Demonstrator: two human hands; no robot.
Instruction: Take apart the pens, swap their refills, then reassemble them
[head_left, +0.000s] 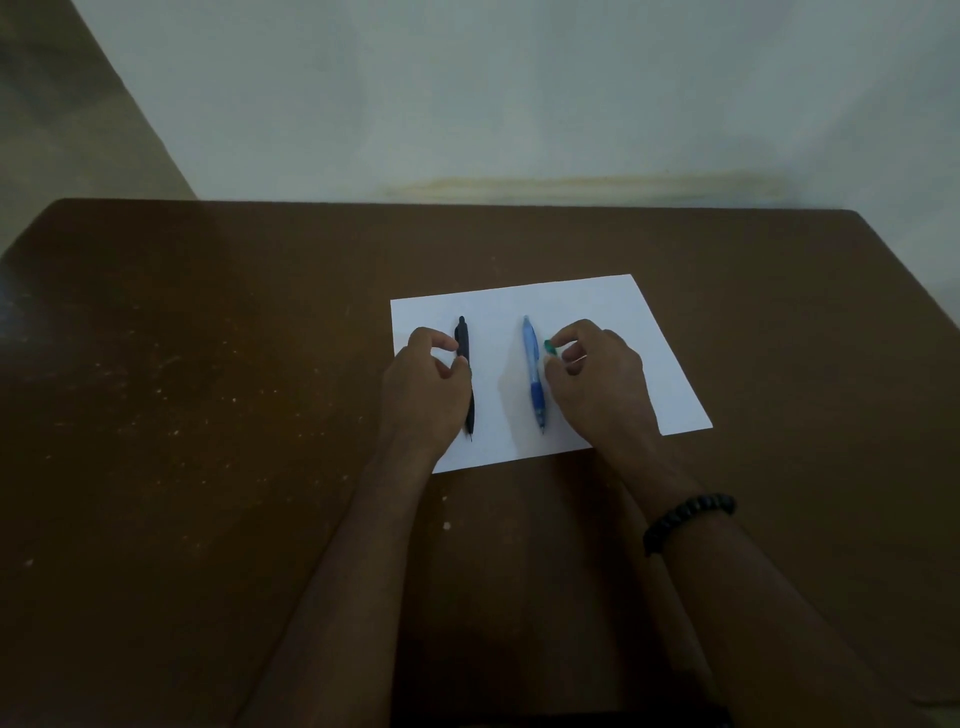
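Observation:
Two whole pens lie side by side on a white sheet of paper, tips toward me. The black pen is on the left. My left hand rests over its lower part, fingers curled, thumb and forefinger touching the barrel's left side without closing around it. The blue pen, with a darker blue grip, lies on the right. My right hand sits just to its right, fingers curled and close to the barrel. A small green spot shows at that forefinger's tip; I cannot tell what it is.
The paper lies on a dark brown table whose far edge meets a pale wall. A black bead bracelet circles my right wrist. The room is dim.

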